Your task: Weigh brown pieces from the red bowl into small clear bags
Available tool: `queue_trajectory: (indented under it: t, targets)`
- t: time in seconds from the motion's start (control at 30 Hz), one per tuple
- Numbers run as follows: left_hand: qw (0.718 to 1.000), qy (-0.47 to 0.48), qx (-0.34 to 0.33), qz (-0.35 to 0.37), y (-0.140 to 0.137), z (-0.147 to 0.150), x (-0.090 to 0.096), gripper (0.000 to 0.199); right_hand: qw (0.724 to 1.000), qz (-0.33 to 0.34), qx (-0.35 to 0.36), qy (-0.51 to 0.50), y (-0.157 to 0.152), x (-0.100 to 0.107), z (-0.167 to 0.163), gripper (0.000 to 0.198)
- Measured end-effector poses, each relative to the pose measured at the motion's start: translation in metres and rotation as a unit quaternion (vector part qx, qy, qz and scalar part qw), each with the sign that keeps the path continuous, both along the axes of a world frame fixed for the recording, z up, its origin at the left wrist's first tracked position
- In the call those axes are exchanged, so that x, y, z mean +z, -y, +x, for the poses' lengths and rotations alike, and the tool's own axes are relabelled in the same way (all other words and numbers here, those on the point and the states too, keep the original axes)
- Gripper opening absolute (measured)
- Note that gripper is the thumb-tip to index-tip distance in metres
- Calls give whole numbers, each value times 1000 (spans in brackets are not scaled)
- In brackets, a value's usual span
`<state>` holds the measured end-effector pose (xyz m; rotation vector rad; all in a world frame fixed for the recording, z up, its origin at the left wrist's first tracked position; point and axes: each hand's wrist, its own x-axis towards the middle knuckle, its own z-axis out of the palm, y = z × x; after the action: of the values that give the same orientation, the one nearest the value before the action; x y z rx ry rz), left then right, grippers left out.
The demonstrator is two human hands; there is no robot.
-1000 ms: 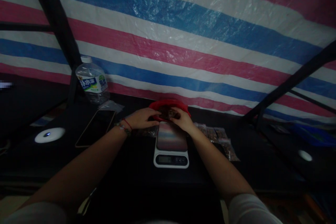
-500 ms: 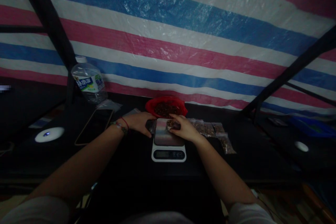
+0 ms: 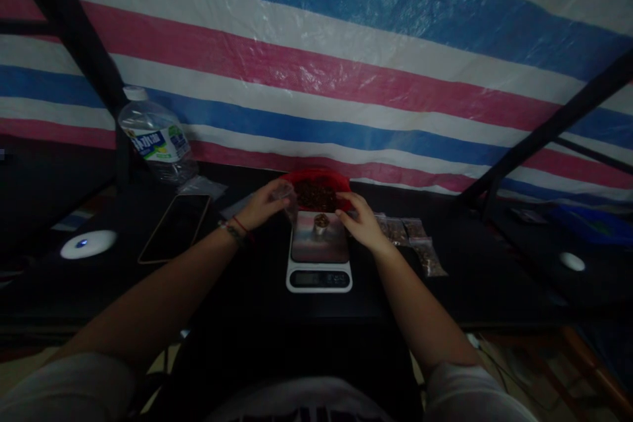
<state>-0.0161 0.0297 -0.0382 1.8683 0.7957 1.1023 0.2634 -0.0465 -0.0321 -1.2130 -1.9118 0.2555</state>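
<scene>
A kitchen scale (image 3: 319, 250) with a white base stands in front of me. On its plate sits a small metal cup (image 3: 320, 227) heaped with brown bits. My left hand (image 3: 264, 203) is closed on a clear plastic bag (image 3: 289, 200) at the scale's left, its mouth rounded open. My right hand (image 3: 363, 221) is open just right of the cup, thumb and fingers apart and nothing between them; its fingertips are near the rim of the red bowl (image 3: 343, 182). That bowl, behind the scale, holds more brown bits.
Several filled zip bags (image 3: 429, 257) lie to the right, partly behind my right hand. At the left are a phone (image 3: 175, 227), a white mouse (image 3: 89, 244) and a large plastic bottle (image 3: 159, 138). A striped sheet (image 3: 346, 79) hangs behind the table (image 3: 475, 270).
My right hand has let go of the metal cup, leaving it on the scale, and moved slightly right. My left hand has risen with the bag, which now shows more openly. The view has tilted slightly.
</scene>
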Motion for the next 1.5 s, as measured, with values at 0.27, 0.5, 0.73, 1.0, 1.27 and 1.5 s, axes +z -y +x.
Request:
queue_trajectory:
  t: [0.27,0.5,0.73,1.0,1.27,1.5]
  targets:
    - [942,322,-1,-90,-4,14,-3,37,1000,30,2,4,-7,-9,5,35]
    - [941,306,19,-145,2,20,-2,24,999,33,8,6,-8,-8,6,34]
    - [948,300,5,-106,2,21,-8,28,998,55,-11,18,-7,-3,9,29]
    - [962,261,-2,-76,-5,17,-17,33,999,50,-7,13,-6,-2,9,24]
    - [963,258,11,-74,-7,18,-22,35,996,-58,52,53,1,-7,-7,58]
    - [972,221,27,-68,-6,16,-19,39,994,-94,8,48,-2,-13,-29,40]
